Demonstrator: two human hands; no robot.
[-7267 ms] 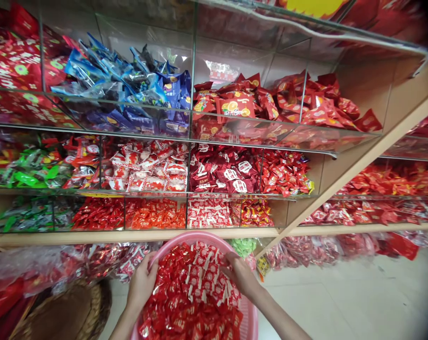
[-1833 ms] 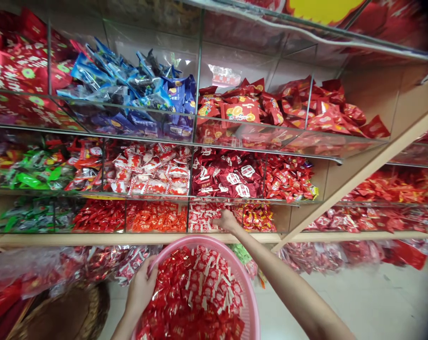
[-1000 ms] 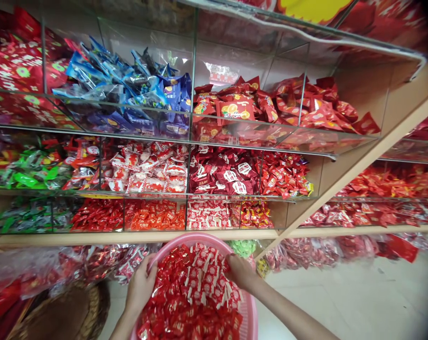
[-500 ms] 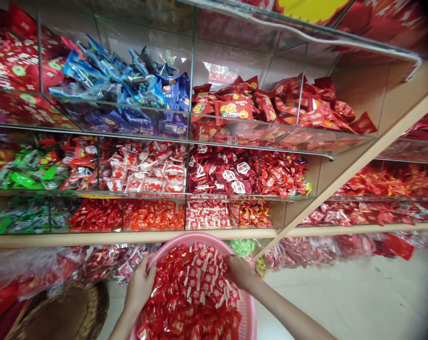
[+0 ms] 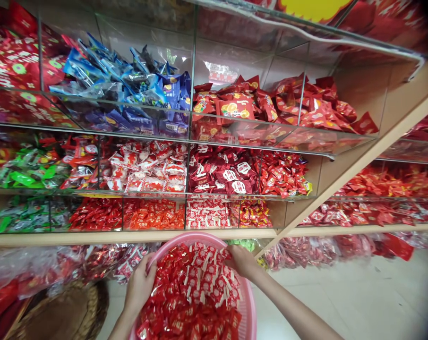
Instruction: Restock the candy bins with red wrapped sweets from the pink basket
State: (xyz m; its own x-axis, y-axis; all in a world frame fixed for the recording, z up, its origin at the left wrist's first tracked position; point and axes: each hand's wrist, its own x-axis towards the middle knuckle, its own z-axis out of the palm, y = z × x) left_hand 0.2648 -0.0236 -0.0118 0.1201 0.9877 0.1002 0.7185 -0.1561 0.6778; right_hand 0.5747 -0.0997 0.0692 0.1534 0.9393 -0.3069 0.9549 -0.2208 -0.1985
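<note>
At the shelf (image 5: 129,237), left hand (image 5: 139,283) grasps basin (image 5: 249,307) rim; right hand (image 5: 241,260) over sweets (image 5: 203,278), its grip cannot be told. Step: probably arranging sweets; next move needs basin steady.

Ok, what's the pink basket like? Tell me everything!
The pink basket is round and looks plastic, with ribbed walls. Shiny red packets and red-and-white ones fill much of it. Its mouth faces the camera, in front of the wooden shelf edge; its near end is cut off. The left hand grips its left rim; the right hand overlaps its far right.
</note>
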